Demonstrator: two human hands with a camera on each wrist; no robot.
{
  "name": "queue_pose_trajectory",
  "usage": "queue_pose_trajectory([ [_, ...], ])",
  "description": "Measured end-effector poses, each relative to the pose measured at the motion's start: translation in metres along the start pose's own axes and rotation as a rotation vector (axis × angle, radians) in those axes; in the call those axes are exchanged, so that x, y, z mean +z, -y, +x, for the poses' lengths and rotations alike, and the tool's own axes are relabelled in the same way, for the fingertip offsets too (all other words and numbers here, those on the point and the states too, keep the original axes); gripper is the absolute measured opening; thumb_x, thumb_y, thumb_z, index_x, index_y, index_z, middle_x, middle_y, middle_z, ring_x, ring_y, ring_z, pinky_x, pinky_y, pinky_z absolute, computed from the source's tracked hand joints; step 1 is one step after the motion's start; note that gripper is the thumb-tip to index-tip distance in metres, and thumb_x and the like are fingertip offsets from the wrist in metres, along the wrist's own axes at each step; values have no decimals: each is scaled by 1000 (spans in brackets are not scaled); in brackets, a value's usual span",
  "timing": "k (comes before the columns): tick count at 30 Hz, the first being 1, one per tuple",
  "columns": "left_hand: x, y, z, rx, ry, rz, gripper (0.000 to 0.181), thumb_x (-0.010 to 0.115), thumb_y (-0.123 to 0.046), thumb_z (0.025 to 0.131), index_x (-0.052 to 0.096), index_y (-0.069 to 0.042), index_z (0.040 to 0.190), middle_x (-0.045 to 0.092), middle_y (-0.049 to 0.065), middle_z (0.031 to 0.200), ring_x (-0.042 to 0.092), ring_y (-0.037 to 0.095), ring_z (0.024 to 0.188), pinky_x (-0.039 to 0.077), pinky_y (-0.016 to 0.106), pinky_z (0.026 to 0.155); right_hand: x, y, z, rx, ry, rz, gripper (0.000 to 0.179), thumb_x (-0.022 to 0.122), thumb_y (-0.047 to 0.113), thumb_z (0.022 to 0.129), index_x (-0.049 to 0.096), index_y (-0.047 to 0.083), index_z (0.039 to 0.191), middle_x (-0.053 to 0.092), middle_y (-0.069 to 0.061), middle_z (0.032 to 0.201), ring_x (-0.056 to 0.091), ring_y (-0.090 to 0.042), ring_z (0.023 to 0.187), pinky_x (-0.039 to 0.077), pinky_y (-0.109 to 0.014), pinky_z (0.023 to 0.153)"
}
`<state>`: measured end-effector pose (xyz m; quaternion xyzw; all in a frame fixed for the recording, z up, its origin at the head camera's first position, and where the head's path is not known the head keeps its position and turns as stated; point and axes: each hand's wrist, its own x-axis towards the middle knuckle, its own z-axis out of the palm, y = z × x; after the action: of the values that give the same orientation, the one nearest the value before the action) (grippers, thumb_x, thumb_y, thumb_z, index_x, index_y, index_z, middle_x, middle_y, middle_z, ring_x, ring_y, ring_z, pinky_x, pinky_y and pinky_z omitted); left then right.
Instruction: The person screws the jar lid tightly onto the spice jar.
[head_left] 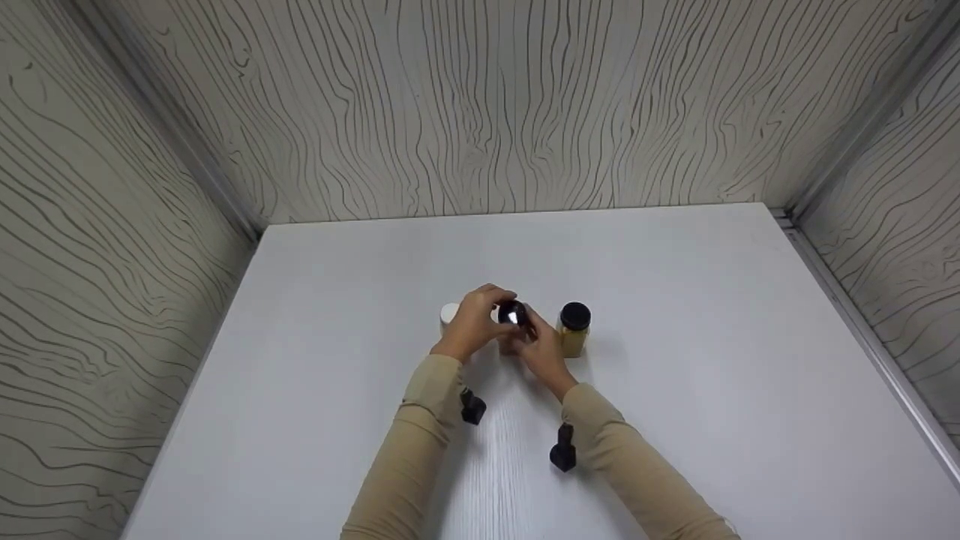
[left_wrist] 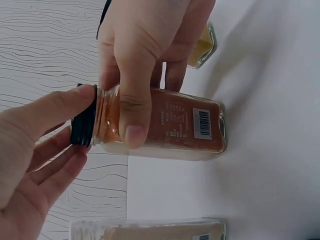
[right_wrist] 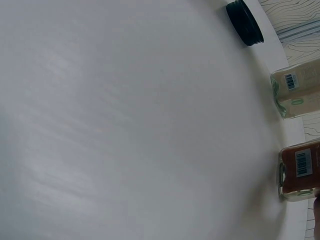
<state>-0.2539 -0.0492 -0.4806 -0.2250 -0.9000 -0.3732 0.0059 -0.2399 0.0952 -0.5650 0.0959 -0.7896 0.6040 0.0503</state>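
Note:
A glass spice jar (left_wrist: 175, 112) of reddish-brown powder stands upright on the table. My left hand (head_left: 471, 322) pinches its black screw cap (left_wrist: 82, 122) between thumb and fingers at the jar's mouth, with threads of the neck showing below. Lower down, my right hand (head_left: 544, 352) grips the glass body, thumb across its side. In the right wrist view only the base of this jar and a sliver of fingertip show at the right edge. To the left stands a jar of beige powder (left_wrist: 165, 232), its threaded neck uncapped.
A jar of yellow powder (head_left: 573, 343) with a black cap stands just right of my right hand. A loose black cap (right_wrist: 245, 22) lies on the white table (head_left: 337, 300), beyond the beige jar. Wood-grain patterned panels (head_left: 480, 105) rise around the table.

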Motion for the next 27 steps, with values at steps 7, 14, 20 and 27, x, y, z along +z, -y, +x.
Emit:
queue_pose_trajectory([
  [7, -1, -1, 1, -4, 24, 3, 44, 75, -6, 81, 62, 3, 123, 66, 19, 122, 64, 30, 113, 56, 38, 97, 0, 0, -1, 2, 4, 19, 57, 58, -8, 87, 37, -15, 140, 42, -34, 144, 44, -45, 134, 41, -52, 112],
  [14, 0, -1, 1, 21, 23, -16, 43, 73, -2, 82, 61, 5, 123, 65, 21, 124, 63, 31, 115, 55, 40, 99, 1, -1, -2, -12, -5, 16, 57, 57, -10, 86, 37, -17, 138, 43, -35, 142, 45, -46, 133, 42, -53, 110],
  [20, 1, 0, -1, 28, 14, -31, 42, 72, -1, 83, 61, 5, 122, 65, 21, 124, 64, 31, 114, 55, 38, 99, 1, -3, -1, -21, -7, -1, 57, 56, -11, 83, 39, -16, 138, 44, -36, 141, 46, -47, 132, 43, -53, 110],
  [27, -1, 3, -2, 50, 13, -53, 42, 71, 0, 83, 60, 5, 123, 64, 22, 124, 64, 31, 115, 56, 33, 99, 1, -1, -1, -8, -22, -22, 57, 56, -8, 83, 41, -14, 138, 47, -34, 139, 51, -45, 127, 49, -50, 104],
])
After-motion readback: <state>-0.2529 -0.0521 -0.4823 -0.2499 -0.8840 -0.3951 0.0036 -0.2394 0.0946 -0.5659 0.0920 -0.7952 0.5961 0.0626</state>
